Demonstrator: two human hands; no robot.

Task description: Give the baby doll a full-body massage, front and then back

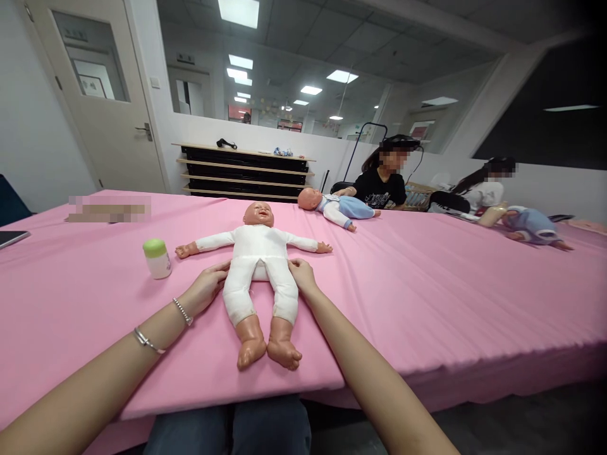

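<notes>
Pink-covered table (427, 303): spans the view under the white-suited doll (258, 253) and carries everything listed below except the shelf unit.

Shelf unit (244, 170): stands against the wall well behind the doll; holds black trays on its tiers, contents not readable; bears a few small objects on top.

Two seated persons: sit well beyond the doll, to its right, at the table's far side.

White-suited doll: lies face up, arms spread, bare feet at the near table edge.

Blue-suited doll (339, 208): lies behind and right of the white-suited doll, apart from it. Third doll (531, 224): lies far to the right.

Left hand (206, 287): rests against the white-suited doll's hip on the left of the picture, fingers loosely curled and touching the cloth, not clamped round it.

Right hand (302, 277): rests against the opposite hip, fingers laid out flat on the cloth, gripping nothing.

White jar (157, 258): stands upright left of the doll, near its outstretched hand, clear of it; green lid on, contents hidden.

Bracelets (183, 311): circle the left wrist and forearm, near side of the doll.
</notes>
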